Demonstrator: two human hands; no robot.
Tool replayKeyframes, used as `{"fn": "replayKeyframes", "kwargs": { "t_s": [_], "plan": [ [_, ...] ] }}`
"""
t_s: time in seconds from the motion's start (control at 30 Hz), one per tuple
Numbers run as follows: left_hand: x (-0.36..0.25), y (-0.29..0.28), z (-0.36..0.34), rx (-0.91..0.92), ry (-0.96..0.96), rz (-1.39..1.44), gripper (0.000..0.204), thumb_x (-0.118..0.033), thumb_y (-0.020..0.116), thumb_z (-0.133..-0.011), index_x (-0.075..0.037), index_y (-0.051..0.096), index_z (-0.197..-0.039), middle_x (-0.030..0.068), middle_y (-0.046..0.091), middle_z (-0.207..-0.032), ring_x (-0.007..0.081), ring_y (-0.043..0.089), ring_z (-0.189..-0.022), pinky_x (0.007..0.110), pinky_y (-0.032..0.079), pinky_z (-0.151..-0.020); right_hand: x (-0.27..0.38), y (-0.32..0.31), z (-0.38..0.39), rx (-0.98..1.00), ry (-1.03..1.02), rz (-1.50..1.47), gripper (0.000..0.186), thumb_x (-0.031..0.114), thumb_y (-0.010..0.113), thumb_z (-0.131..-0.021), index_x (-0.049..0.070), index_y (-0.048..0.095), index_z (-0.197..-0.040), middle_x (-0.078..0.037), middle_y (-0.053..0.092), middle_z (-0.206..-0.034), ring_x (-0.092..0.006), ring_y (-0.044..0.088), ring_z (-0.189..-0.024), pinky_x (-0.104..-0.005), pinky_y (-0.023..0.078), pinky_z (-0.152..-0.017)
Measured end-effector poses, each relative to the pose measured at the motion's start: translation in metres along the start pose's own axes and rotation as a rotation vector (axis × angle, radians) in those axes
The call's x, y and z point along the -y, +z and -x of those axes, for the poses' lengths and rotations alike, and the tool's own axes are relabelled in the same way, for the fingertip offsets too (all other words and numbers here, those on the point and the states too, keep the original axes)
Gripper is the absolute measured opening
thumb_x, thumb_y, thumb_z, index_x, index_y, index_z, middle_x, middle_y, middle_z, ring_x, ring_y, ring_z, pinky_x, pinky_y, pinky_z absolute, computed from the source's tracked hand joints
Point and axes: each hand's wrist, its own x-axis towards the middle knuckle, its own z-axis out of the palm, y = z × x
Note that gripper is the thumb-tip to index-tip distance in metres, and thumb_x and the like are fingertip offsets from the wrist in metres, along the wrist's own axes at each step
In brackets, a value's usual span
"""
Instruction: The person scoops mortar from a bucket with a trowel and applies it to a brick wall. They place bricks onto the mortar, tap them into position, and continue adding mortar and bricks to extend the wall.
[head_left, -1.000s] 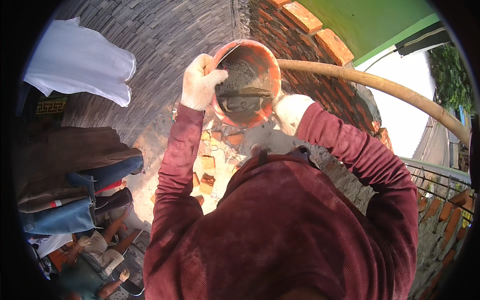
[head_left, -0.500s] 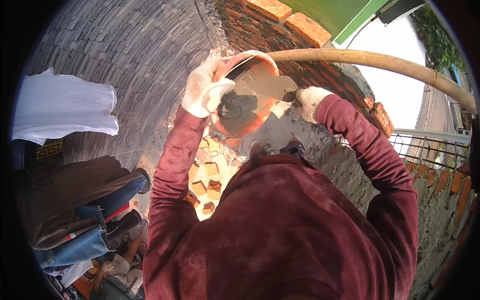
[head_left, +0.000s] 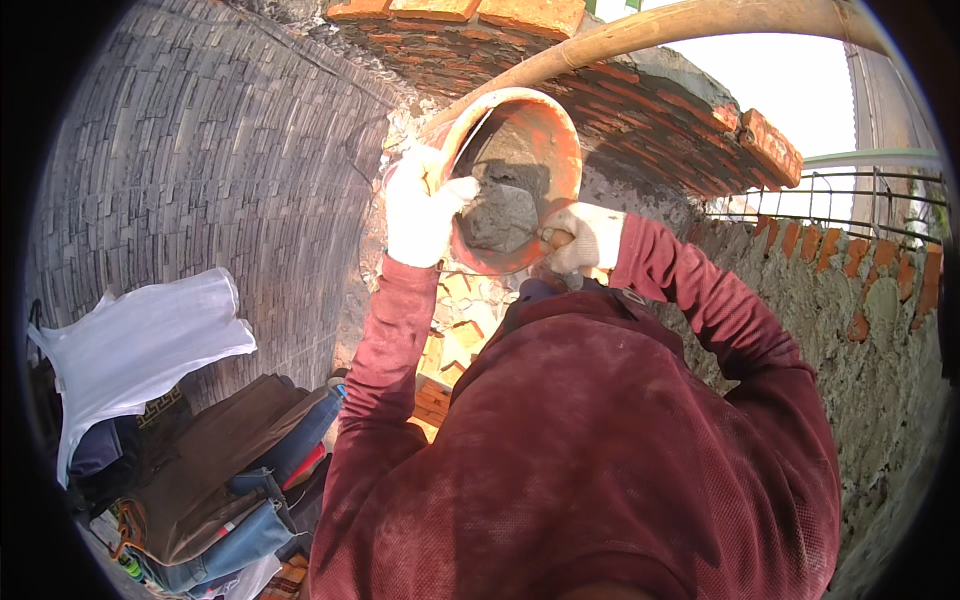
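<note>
Up ahead, an orange bucket is tilted so its mouth faces me, with wet grey mortar inside. My left hand, in a whitish work glove, grips the bucket's left rim, the thumb over the edge. My right hand, gloved too, is closed round the handle of a trowel at the bucket's lower right rim. The trowel's blade reaches into the bucket and is hard to tell from the mortar.
A bamboo pole slants behind the bucket, near a brick wall topped with loose bricks. Grey patterned wall stands left, with a white cloth and hanging clothes. Broken bricks lie below; a rough plastered wall runs right.
My right hand has moved left and nearer to me, bringing the trowel from across the bucket's mouth to its lower right rim. My left hand keeps its hold. The view has shifted.
</note>
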Motion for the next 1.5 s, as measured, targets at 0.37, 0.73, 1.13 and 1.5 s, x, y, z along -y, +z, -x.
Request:
{"fn": "replayKeyframes", "kwargs": {
  "t_s": [0.37, 0.73, 1.13, 1.5],
  "plan": [
    [0.059, 0.079, -0.005, -0.033, -0.178, 0.271, 0.017, -0.012, 0.074, -0.095, -0.006, 0.059, -0.096, 0.0014, 0.057, -0.079, 0.0105, 0.055, -0.064, 0.026, 0.047, -0.059, -0.081, -0.069, 0.123, -0.211, 0.033, -0.377, 0.023, 0.006, 0.070, -0.082, -0.002, 0.068, -0.103, -0.001, 0.060, -0.067, -0.0097, 0.052, -0.044, -0.0272, 0.040, -0.041],
    [0.136, 0.096, -0.007, -0.086, -0.420, 0.225, 0.029, -0.014, 0.078, -0.093, -0.010, 0.049, -0.087, -0.0006, 0.053, -0.075, 0.0105, 0.050, -0.052, 0.029, 0.044, -0.046, -0.123, -0.221, 0.262, -0.845, 0.310, -0.059, 0.036, 0.008, 0.073, -0.075, -0.002, 0.070, -0.110, -0.002, 0.060, -0.069, -0.0107, 0.055, -0.048, -0.0295, 0.044, -0.043],
    [0.095, 0.090, 0.003, -0.242, -0.393, 0.103, 0.034, -0.016, 0.079, -0.094, -0.014, 0.048, -0.081, -0.0057, 0.049, -0.077, 0.0061, 0.042, -0.069, 0.024, 0.039, -0.064, -0.168, -0.231, 0.212, -1.356, 0.677, 0.606, 0.027, 0.017, 0.062, -0.092, 0.008, 0.067, -0.117, -0.021, 0.070, -0.109, -0.0407, 0.068, -0.106, -0.0484, 0.055, -0.089],
    [0.159, 0.047, -0.016, -0.284, -0.401, -0.015, 0.028, -0.001, 0.078, -0.086, -0.008, 0.051, -0.088, 0.0000, 0.057, -0.082, 0.0111, 0.052, -0.070, 0.028, 0.047, -0.066, -0.228, -0.221, 0.168, -1.116, 0.577, 0.224, 0.053, 0.043, 0.053, -0.100, -0.006, 0.069, -0.115, -0.031, 0.070, -0.111, -0.0444, 0.067, -0.109, -0.0487, 0.052, -0.097]
  ]
}}
